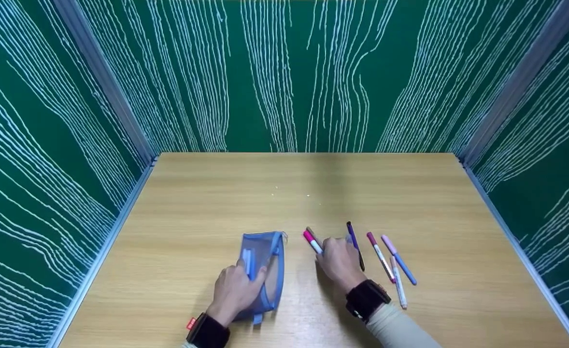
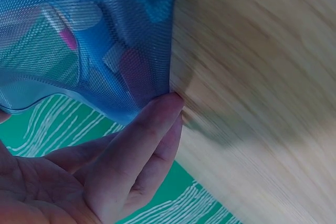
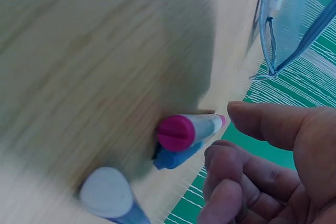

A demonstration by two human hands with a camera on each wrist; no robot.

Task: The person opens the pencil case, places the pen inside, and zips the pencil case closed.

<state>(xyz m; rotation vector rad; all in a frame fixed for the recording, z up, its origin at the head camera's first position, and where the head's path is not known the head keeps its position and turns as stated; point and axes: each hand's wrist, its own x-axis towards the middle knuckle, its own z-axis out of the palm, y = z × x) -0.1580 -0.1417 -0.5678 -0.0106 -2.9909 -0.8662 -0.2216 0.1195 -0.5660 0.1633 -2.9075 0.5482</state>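
Note:
A blue mesh zip pencil case [image 1: 260, 237] lies left of centre, its zip side gaping. My left hand [image 1: 236, 290] grips its left side; in the left wrist view the fingers [image 2: 142, 140] run along its edge, and markers [image 2: 100, 51] show through the mesh. My right hand [image 1: 340, 261] is low over the table, beside a pink-capped marker [image 1: 312, 241]. In the right wrist view the thumb and curled fingers [image 3: 226, 163] stand apart near the far end of the pink marker [image 3: 178, 132]. A blue marker [image 3: 176, 157] lies against it.
Right of my right hand lie a dark purple marker [image 1: 355, 241], a maroon-capped marker [image 1: 381, 257], a lilac-and-blue marker [image 1: 399, 260] and a pale marker [image 1: 398, 285]. Green walls [image 1: 265, 72] with white lines enclose the wooden table [image 1: 192, 203] at the back and sides.

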